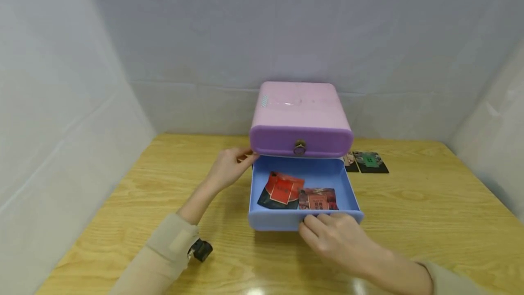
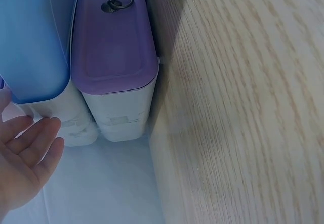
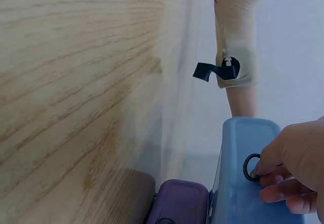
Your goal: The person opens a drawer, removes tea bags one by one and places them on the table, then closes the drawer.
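Observation:
A blue drawer (image 1: 304,221) stands pulled out of a small pink-topped chest (image 1: 299,97). Two foil packets lie inside it: a red and dark packet (image 1: 281,191) at left and a reddish patterned packet (image 1: 317,199) at front right. My right hand (image 1: 337,240) is at the drawer's front, and in the right wrist view its thumb and fingers pinch the metal ring pull (image 3: 248,168). At the chest's left side, my left hand (image 1: 230,166) touches the casing by the drawer opening; its fingers are mostly straight in the left wrist view (image 2: 28,153).
Above the blue drawer is a closed purple drawer (image 1: 274,141) with a ring pull. Another purple drawer (image 2: 114,42) sits below, closed, nearest the wooden table (image 1: 417,208). Dark packets, one with a green label (image 1: 370,160), lie behind the chest's right side. Pale sheeting (image 1: 196,35) surrounds the table.

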A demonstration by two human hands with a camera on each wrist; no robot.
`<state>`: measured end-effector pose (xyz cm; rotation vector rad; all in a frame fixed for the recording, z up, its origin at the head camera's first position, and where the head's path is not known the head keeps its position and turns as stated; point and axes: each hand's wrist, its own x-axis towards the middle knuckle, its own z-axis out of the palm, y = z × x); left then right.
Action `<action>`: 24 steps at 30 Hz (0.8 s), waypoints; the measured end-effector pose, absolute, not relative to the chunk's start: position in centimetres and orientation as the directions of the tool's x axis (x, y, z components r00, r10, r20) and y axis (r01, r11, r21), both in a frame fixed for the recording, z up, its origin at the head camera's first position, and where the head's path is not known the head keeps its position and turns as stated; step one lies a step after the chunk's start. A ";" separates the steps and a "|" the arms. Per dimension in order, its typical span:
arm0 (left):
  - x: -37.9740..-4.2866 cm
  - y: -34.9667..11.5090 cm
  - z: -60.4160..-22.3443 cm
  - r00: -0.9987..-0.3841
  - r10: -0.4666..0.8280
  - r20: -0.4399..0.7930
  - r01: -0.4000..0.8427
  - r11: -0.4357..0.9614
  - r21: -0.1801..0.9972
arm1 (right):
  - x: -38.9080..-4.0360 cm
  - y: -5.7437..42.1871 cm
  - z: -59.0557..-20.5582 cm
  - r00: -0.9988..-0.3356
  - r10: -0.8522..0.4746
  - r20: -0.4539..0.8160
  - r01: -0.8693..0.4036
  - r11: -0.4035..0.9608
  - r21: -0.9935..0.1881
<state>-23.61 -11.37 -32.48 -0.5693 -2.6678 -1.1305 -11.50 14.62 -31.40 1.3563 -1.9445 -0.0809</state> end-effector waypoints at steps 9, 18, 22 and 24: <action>-23.7 -11.4 -32.6 -0.909 0.279 0.309 0.416 0.638 0.648 | -10.6 14.8 -31.6 -0.185 -0.844 0.503 -0.809 0.422 0.410; -23.7 -11.4 -32.6 -0.903 0.278 0.328 0.429 0.630 0.647 | -10.5 14.3 -32.4 -0.164 -0.851 0.499 -0.791 0.416 0.449; -23.6 -11.5 -32.7 -0.901 0.276 0.335 0.433 0.624 0.650 | -11.0 14.3 -32.6 -0.157 -0.843 0.515 -0.777 0.427 0.462; -23.6 -11.5 -32.8 -0.901 0.277 0.335 0.434 0.627 0.647 | -11.2 14.3 -32.7 -0.149 -0.840 0.521 -0.770 0.429 0.472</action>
